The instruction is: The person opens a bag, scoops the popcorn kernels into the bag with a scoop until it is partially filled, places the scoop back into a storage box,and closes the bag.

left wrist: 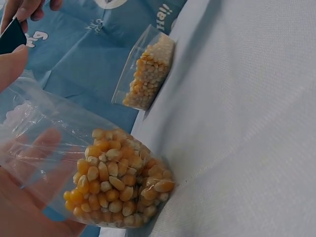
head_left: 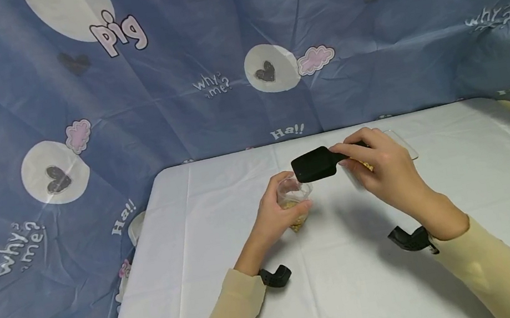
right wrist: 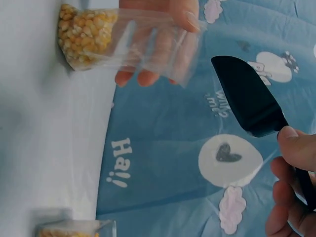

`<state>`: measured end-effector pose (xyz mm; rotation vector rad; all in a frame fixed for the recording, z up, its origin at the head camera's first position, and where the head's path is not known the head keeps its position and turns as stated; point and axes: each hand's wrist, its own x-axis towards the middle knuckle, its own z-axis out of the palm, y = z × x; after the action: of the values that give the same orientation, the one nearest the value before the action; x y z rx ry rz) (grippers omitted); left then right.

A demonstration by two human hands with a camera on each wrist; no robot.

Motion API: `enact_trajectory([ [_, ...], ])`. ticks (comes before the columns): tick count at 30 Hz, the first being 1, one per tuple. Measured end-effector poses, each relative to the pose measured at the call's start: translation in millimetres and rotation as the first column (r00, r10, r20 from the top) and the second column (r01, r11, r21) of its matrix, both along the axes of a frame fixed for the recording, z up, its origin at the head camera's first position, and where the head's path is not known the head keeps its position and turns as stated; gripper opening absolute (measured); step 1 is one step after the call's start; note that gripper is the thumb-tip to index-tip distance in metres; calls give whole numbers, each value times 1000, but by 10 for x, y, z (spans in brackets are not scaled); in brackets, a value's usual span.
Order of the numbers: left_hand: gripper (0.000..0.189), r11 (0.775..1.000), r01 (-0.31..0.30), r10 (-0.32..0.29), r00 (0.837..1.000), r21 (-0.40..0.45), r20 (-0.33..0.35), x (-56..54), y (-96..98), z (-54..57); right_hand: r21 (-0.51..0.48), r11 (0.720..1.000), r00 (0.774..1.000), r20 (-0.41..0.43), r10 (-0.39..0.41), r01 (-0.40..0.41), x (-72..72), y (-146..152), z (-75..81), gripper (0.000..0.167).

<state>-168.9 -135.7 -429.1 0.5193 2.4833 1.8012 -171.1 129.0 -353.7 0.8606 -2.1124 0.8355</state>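
My left hand [head_left: 270, 217] grips a clear plastic bag [left wrist: 54, 111] around its upper part, thumb on one side and fingers on the other. The bag's mouth is open upward, and corn kernels [left wrist: 116, 182] fill its bottom, low over the white tabletop. My right hand [head_left: 386, 173] holds a small black scoop [head_left: 314, 165] by its handle, beside and slightly above the bag's mouth. No kernels show on the scoop in the right wrist view. Behind the right hand stands a clear box [left wrist: 148, 71] with more corn kernels in it, partly hidden in the head view.
A white cloth [head_left: 226, 231] covers the table. Beyond its far edge hangs a blue printed curtain [head_left: 207, 116]. Black wrist cameras [head_left: 276, 277] are strapped at both cuffs.
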Motion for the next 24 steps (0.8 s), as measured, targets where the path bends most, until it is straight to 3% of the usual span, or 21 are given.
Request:
enact_trajectory([
  [7, 71, 1000, 3, -3, 1000, 24, -10, -9, 1, -5, -4, 999, 997, 66, -47, 47, -20, 140, 57, 35],
  [12, 67, 997, 31, -29, 999, 70, -33, -24, 3, -11, -9, 996, 992, 83, -90, 91, -39, 243, 107, 35],
  [24, 65, 998, 21, -19, 999, 66, -37, -23, -3, -16, -22, 987, 983, 90, -157, 160, -114, 416, 148, 33],
])
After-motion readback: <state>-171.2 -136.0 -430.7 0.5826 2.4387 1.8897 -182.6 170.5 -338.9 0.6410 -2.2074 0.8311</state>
